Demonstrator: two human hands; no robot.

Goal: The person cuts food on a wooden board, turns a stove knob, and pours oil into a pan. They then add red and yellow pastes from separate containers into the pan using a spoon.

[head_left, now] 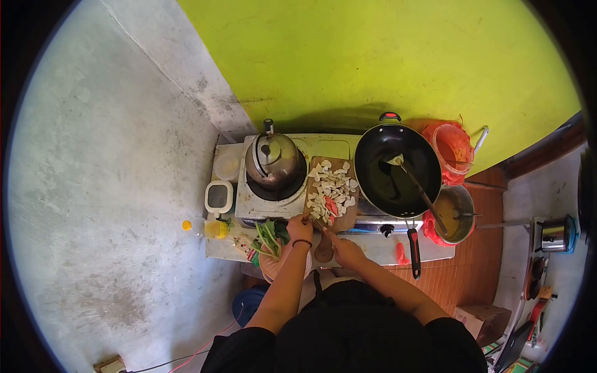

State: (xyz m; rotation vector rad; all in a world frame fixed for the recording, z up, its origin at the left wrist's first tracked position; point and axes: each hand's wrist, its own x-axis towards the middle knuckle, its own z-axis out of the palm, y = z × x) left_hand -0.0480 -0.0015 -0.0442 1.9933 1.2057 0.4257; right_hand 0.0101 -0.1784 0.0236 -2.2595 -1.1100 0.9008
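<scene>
Pale sliced pieces [333, 183] are heaped on a wooden cutting board [316, 163], with a red item [331, 205] among them. At the board's near edge my left hand [300, 229], a dark bracelet at its wrist, is closed with its fingers pressed together. What it grips is too small to make out. Just to the right, my right hand [347, 252] is closed around the handle of a knife [325, 229]. The knife points up and left towards my left fingers. Below them shows the board's rounded handle [323, 252].
A metal kettle [280, 163] stands on the left burner. On the right, a black wok [376, 158] holds a spatula [415, 186]; its handle juts over the counter edge. Leafy greens [268, 237] lie by my left forearm. A pot [465, 202] and red bucket [449, 144] stand far right.
</scene>
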